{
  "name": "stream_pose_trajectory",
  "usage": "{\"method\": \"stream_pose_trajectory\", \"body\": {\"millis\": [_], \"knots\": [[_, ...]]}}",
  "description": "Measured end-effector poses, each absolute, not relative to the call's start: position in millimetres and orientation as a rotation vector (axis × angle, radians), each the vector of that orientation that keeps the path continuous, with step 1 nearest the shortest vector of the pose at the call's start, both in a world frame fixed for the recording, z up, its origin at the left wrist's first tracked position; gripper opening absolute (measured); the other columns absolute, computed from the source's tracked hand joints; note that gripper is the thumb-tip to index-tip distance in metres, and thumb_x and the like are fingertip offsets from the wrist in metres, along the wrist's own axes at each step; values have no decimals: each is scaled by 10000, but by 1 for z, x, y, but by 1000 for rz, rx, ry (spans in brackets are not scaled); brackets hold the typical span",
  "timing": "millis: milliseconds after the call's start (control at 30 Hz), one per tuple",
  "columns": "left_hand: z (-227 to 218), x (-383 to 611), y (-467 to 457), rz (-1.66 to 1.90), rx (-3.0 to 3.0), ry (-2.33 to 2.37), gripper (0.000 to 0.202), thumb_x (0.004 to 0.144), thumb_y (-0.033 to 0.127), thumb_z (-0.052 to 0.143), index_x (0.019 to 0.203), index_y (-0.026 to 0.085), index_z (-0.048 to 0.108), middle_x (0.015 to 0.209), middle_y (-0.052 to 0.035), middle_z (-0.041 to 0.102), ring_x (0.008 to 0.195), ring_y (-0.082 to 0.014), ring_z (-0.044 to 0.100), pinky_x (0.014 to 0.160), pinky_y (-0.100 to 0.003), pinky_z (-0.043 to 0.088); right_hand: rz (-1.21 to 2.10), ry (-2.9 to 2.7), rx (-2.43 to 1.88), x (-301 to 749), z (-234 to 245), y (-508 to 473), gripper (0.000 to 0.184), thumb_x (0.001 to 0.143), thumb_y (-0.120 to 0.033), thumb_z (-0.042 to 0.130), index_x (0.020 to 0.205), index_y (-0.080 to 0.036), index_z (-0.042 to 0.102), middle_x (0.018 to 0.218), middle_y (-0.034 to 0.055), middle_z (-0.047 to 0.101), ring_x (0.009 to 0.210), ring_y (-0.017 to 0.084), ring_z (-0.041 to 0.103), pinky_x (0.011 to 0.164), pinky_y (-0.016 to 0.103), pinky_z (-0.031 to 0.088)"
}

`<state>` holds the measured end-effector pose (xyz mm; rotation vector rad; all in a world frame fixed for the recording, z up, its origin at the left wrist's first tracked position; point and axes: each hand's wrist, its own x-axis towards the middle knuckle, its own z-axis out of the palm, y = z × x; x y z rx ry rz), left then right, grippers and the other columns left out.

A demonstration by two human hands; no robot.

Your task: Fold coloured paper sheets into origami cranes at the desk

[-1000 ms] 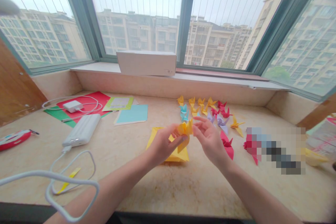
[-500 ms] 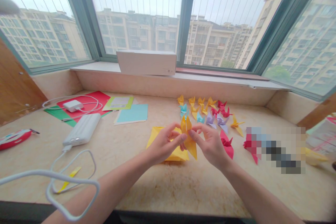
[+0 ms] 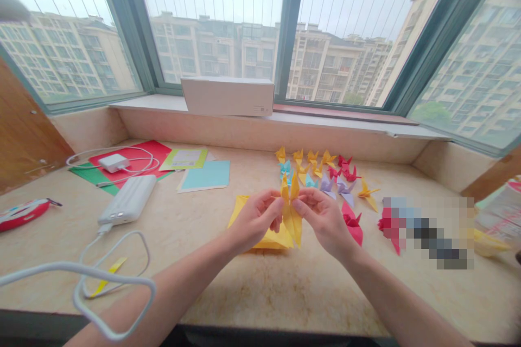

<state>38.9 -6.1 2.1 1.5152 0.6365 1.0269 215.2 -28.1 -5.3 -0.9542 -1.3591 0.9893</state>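
Observation:
Between my two hands a folded piece of yellow origami paper [image 3: 291, 219] is held upright, with two narrow points at the top and two at the bottom. My left hand [image 3: 262, 214] pinches its left side with thumb and fingers. On its right side my right hand [image 3: 321, 218] pinches it the same way. Under and behind my left hand lies yellow paper [image 3: 240, 211] on the counter. Just beyond my hands stand several small folded paper cranes, among them a yellow one [image 3: 328, 159], a purple one [image 3: 345, 188] and a red one [image 3: 353, 223].
On the left lie a white power bank [image 3: 129, 200] with a looping cable, a charger [image 3: 114, 162] on red and green paper, blue paper [image 3: 207, 175] and a red-and-white object [image 3: 26, 214]. A white box [image 3: 228, 96] stands on the window ledge. A blurred patch covers something at right.
The folded yellow paper has turned slightly and its upper points have come further apart. My hands have shifted only a little and still pinch both sides.

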Motion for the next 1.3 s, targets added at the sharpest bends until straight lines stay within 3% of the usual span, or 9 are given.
{"method": "stream_pose_trajectory", "body": {"millis": [233, 433, 733, 867, 1067, 1200, 1300], "knots": [[-6, 39, -2, 1028, 1520, 647, 377, 879, 496, 630, 1040, 155, 618, 677, 23, 548, 556, -92, 507, 493, -207, 429, 964, -1324, -910, 215, -10, -26, 294, 829, -429, 731, 988, -234, 579, 766, -6, 690, 717, 158, 655, 696, 291, 523], [-10, 41, 0, 1064, 1491, 584, 368, 881, 526, 620, 900, 161, 573, 693, 20, 552, 557, -90, 510, 481, -205, 420, 722, -1514, -997, 212, -7, -32, 274, 816, -351, 742, 1034, -229, 629, 924, 41, 689, 791, 180, 636, 725, 323, 524], [-9, 42, 3, 1096, 1473, 594, 350, 879, 502, 633, 917, 155, 608, 814, -20, 596, 652, -108, 544, 514, -207, 456, 505, -1594, -1076, 214, -10, -31, 223, 859, -295, 681, 1051, -185, 709, 932, 72, 768, 774, 199, 693, 738, 356, 564], [-8, 42, 1, 1099, 1507, 602, 337, 903, 488, 597, 944, 154, 620, 892, -52, 634, 743, -138, 580, 591, -236, 500, 297, -1656, -1079, 216, -13, -31, 201, 904, -258, 624, 1066, -192, 725, 990, 81, 778, 828, 218, 719, 770, 370, 570], [-16, 47, -2, 1075, 1518, 768, 414, 781, 422, 763, 1064, 182, 581, 1063, -85, 665, 947, -210, 637, 708, -281, 535, 83, -1730, -1068, 217, -13, -34, 201, 920, -188, 590, 1095, -219, 683, 976, 62, 771, 889, 218, 719, 797, 359, 553], [-15, 48, -2, 1145, 1452, 851, 432, 774, 402, 768, 1051, 178, 523, 966, -65, 668, 837, -190, 660, 662, -291, 552, 263, -1562, -1126, 213, -14, -35, 149, 913, -232, 604, 1060, -233, 625, 866, 23, 741, 833, 195, 713, 683, 291, 555], [-11, 48, -4, 1214, 1411, 886, 468, 771, 386, 772, 1087, 185, 493, 890, -29, 660, 745, -165, 659, 616, -279, 559, 299, -1544, -1128, 213, -14, -34, 67, 907, -247, 606, 964, -232, 639, 873, 20, 731, 803, 185, 700, 728, 303, 549]]}}
